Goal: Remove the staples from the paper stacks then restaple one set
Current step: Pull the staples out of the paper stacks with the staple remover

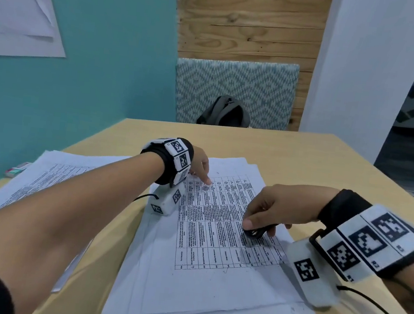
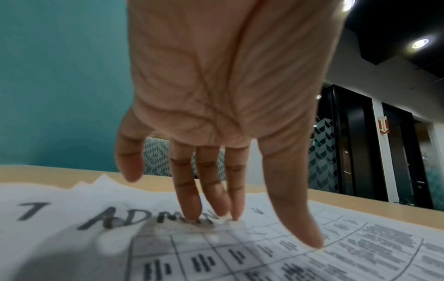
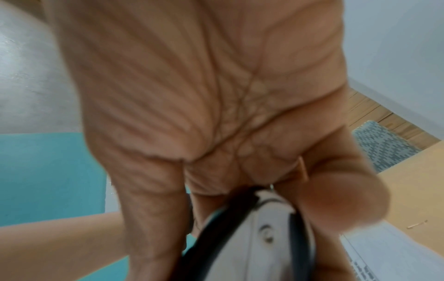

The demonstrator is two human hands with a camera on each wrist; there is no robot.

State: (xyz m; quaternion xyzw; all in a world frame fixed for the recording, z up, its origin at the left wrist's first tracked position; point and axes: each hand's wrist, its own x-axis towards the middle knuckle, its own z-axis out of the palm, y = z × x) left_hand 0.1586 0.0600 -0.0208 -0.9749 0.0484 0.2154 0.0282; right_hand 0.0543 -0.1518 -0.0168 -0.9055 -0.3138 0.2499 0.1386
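Gripping a small black-and-silver staple remover (image 1: 256, 231) between curled thumb and fingers, my right hand (image 1: 269, 210) holds it on the fanned stack of white printed table sheets (image 1: 213, 273). Beyond it, my left hand (image 1: 201, 165) presses straight fingertips (image 2: 192, 211) onto the same stack's far end. A second white paper stack (image 1: 43, 177) lies beneath my left forearm.

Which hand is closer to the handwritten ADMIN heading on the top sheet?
Left. The left hand presses its fingertips right on the ADMIN heading. The right hand grips a staple remover farther down the page.

white gridded paper stack (image 1: 213, 273), tan table (image 1: 291, 151), teal wall (image 1: 104, 54), zigzag-patterned panel (image 1: 235, 82)
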